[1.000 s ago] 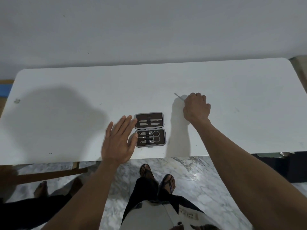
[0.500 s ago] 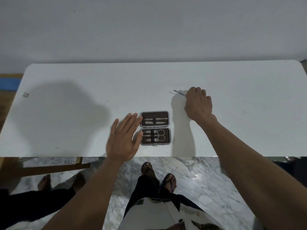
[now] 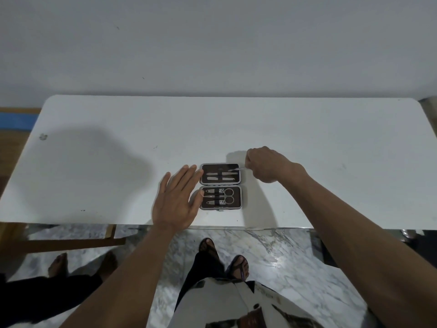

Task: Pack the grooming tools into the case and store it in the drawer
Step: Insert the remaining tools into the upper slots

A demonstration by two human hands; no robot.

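So the right hand (image 3: 269, 165) is pinched shut on a thin metal tool (image 3: 239, 169), holding it by its tail end with the tip pointing left over the far half of the open case (image 3: 221, 186). Left hand (image 3: 176, 202) is flat and open, holding nothing, parked on the counter (image 3: 331, 150) right against the case's left edge, fingertips touching or almost touching the rim, looks like it's there to keep the case from sliding.

Best guess at doing this bit well: keep the tool low and level, aim the tip at the black elastic band down the middle of the far half, and slide it under from the right side instead of dropping it in from above. There are already two slim tools under that band, so the free spot is probably along the far edge of the case. Left hand should press a bit so the case doesn't scoot left when the tool pushes.

Near half of the case has scissors and clippers already strapped in. Can't see any drawer from here.
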